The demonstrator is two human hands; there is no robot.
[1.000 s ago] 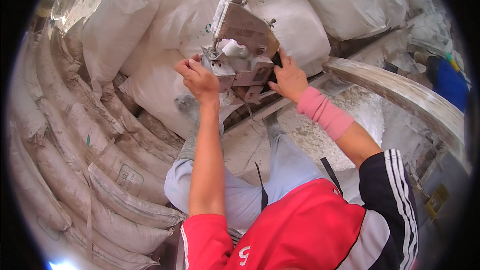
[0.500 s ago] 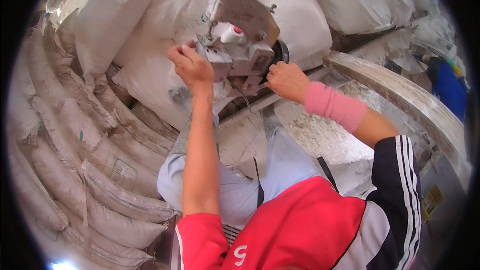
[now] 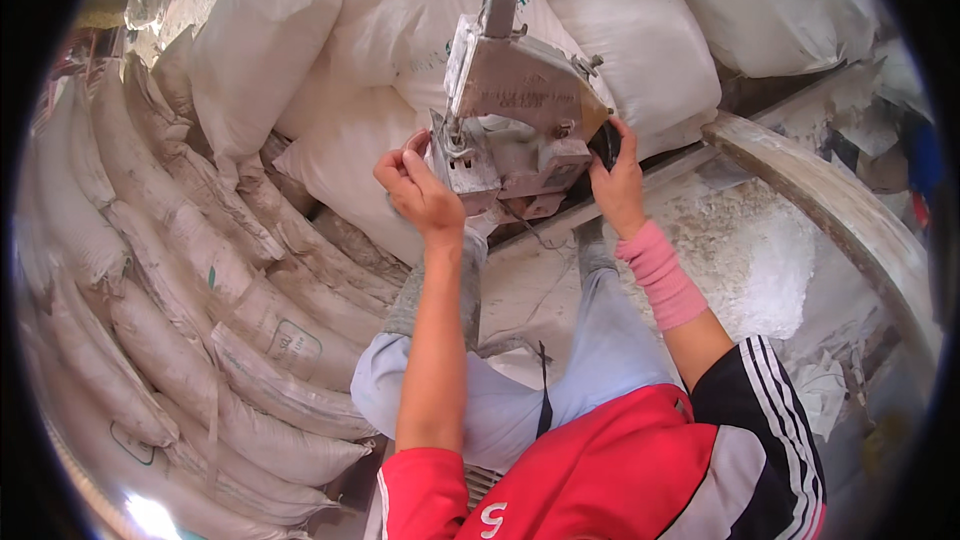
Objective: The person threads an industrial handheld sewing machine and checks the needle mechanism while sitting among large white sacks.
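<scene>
A dusty metal machine [image 3: 520, 90], resembling a portable sewing machine, stands upright among white sacks, with a pale rounded part in its middle and a cord hanging below. My left hand [image 3: 420, 190] is at its left side, fingertips pinched by a small metal plate; what they hold is hidden. My right hand [image 3: 618, 185], above a pink wristband, grips the black wheel [image 3: 605, 145] on the machine's right side with thumb and fingers.
White sacks [image 3: 260, 50] lie behind the machine; dusty sacks [image 3: 170, 240] are stacked along the left. A curved-looking dusty beam [image 3: 820, 200] runs down the right beside powder [image 3: 720, 240]. My legs [image 3: 600, 330] are below, near a ledge.
My right hand, lower and off the wheel half a second ago, is back up gripping it. The machine and both hands appear farther right in the view. The white spool is now less visible.
</scene>
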